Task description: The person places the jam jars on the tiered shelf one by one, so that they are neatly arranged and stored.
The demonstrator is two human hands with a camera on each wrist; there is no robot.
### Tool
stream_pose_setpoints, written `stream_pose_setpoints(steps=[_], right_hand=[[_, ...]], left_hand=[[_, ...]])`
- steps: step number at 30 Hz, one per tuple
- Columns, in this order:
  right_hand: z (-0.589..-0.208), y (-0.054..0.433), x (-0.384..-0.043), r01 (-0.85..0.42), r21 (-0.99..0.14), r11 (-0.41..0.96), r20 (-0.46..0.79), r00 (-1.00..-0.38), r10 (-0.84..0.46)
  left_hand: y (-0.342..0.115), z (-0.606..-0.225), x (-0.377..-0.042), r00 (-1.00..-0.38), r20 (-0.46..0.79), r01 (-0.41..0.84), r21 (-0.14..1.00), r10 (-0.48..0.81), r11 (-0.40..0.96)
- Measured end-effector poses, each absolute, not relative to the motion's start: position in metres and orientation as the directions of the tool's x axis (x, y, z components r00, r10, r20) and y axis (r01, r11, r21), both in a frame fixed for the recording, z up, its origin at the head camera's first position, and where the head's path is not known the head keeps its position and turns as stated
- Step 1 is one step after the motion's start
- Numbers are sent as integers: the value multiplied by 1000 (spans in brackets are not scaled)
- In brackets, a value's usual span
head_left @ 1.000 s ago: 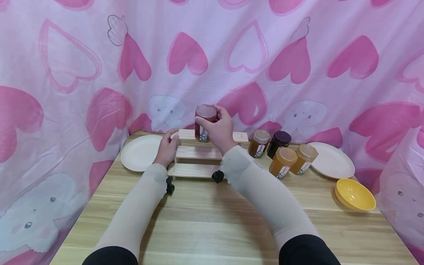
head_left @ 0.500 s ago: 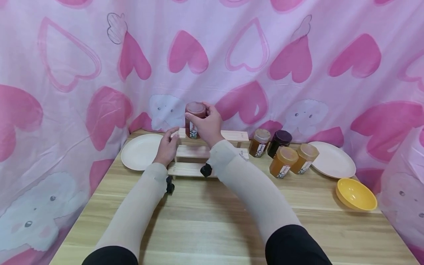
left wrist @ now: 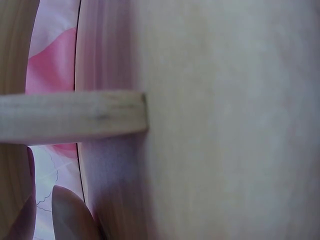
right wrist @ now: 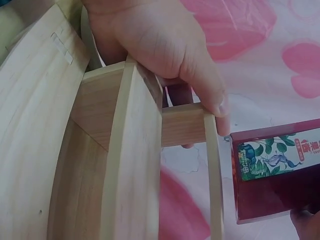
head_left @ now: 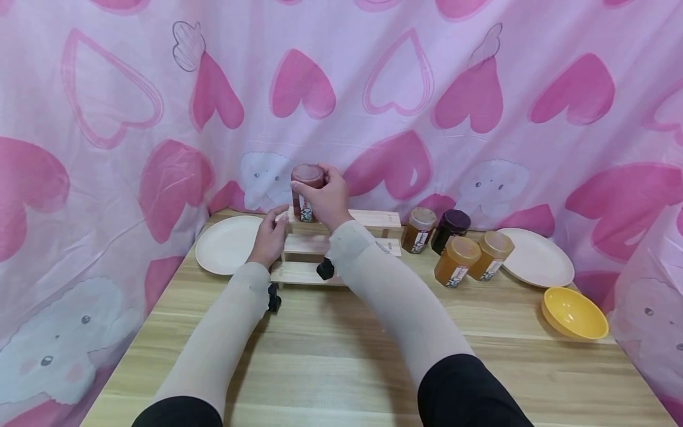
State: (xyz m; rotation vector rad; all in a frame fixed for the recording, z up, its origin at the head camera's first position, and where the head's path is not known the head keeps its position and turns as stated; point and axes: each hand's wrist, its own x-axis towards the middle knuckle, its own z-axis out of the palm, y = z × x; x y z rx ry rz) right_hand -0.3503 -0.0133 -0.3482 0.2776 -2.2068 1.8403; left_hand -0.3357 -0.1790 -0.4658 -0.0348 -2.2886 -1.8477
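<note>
My right hand [head_left: 329, 200] grips a dark red jam jar [head_left: 305, 206] upright over the left end of the wooden step rack [head_left: 373, 219]. In the right wrist view, a narrow gap lies between the base of the labelled jar [right wrist: 272, 172] and the top board [right wrist: 215, 175]. At the rack's left end, my left hand [head_left: 269, 238] holds the side, with the thumb along the upper step and fingers behind, as the right wrist view shows of this hand [right wrist: 160, 42]. Close-up wood fills the left wrist view, where fingertips [left wrist: 72, 215] show at lower left.
Right of the rack stand an amber jar [head_left: 418, 231], a dark purple jar [head_left: 450, 230] and two yellow-orange jars, one in front [head_left: 457, 261]. White plates lie at left [head_left: 226, 246] and right [head_left: 539, 258]. A yellow bowl [head_left: 573, 313] sits near the table's right edge.
My right hand has carried the red jar leftward and slightly lower, to above the rack's left end. The left hand stays in place on the rack.
</note>
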Motion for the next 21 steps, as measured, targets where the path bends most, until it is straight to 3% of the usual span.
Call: stream_pose_setpoints(steps=[21], right_hand=[[-352, -15, -360, -292, -933, 210, 293, -956, -27]], left_hand=[[-179, -466, -337, -977, 197, 174, 960, -87, 220]])
